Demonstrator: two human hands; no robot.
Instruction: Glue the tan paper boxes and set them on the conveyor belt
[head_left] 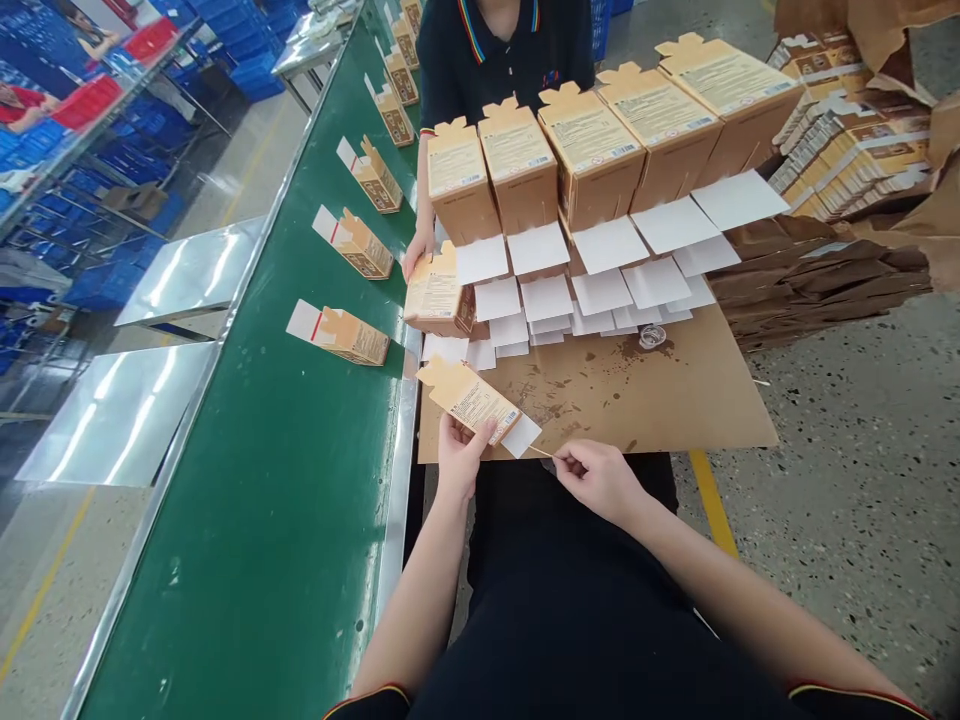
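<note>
My left hand (463, 455) grips a small brown printed carton (480, 402) from below, tilted above the front edge of the cardboard-topped table. Its white end flap (521, 436) sticks out toward my right hand (596, 480). That hand is closed in a pinch on a thin light-coloured stick (541, 452), whose tip is close to the flap. Beyond, rows of similar cartons (517, 150) stand together with white flaps (600, 245) hanging out toward me. A small clear dish (652, 337) rests on the cardboard among dark stains.
A green conveyor belt (247, 520) runs along my left, carrying several spaced cartons (351, 335). Opposite me, a co-worker's hand (420, 245) touches another carton (436, 292). Bundled flat cartons (847, 150) lie on brown paper (825, 270) at right. Metal tables (120, 410) stand beyond the belt.
</note>
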